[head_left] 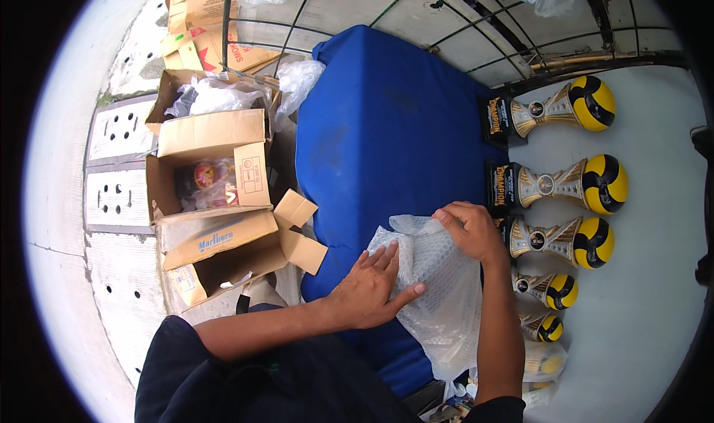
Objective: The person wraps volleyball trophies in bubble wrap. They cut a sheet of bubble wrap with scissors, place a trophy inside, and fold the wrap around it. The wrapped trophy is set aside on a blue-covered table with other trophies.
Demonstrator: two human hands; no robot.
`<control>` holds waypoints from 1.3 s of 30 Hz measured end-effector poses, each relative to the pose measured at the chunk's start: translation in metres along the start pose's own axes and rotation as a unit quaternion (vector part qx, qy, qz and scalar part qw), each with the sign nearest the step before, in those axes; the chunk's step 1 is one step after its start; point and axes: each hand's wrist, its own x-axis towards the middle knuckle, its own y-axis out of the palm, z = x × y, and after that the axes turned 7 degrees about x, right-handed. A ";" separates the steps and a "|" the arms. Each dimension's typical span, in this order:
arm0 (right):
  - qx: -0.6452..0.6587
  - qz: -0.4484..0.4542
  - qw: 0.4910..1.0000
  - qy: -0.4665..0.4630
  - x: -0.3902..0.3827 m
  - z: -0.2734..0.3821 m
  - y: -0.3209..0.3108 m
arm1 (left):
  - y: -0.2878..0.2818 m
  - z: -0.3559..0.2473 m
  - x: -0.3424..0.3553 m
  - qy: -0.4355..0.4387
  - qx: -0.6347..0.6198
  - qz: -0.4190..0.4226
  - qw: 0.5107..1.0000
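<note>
A clear sheet of bubble wrap (450, 304) lies over the blue cloth-covered table (387, 118), its lower end hanging toward the table's near edge. My left hand (372, 287) rests flat on its left part, fingers stretched and thumb spread. At the upper right corner of the sheet, my right hand (470, 233) pinches the edge between thumb and fingers. Just right of that hand stands a row of several gold-and-silver trophies (549, 241), each topped with a yellow and black ball and most showing black bases. Whether anything lies under the wrap's folded left part, I cannot tell.
Open cardboard boxes (216, 133) line the left side, one holding plastic-wrapped items (204, 179). A wire grid (290, 32) stands behind the table, with plastic bags (297, 84) beside it. Wrapped trophies (545, 361) stand at the near right.
</note>
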 end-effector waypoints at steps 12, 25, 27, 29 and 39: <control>0.023 -0.109 0.993 -0.038 -0.002 0.003 0.028 | 0.018 -0.029 0.007 -0.093 -0.178 -0.109 0.974; 0.012 -0.102 0.995 -0.011 0.001 -0.002 0.028 | 0.014 0.001 0.012 -0.147 -0.431 -0.133 0.880; 0.015 -0.100 0.995 -0.012 0.004 0.001 0.027 | 0.020 0.021 0.024 -0.156 -0.443 -0.135 0.872; 0.015 -0.112 0.993 -0.016 0.002 0.001 0.029 | 0.015 0.014 0.031 -0.135 -0.351 -0.107 0.920; 0.007 -0.125 0.992 -0.022 0.002 0.002 0.031 | 0.051 0.038 0.050 0.055 -0.223 -0.233 0.945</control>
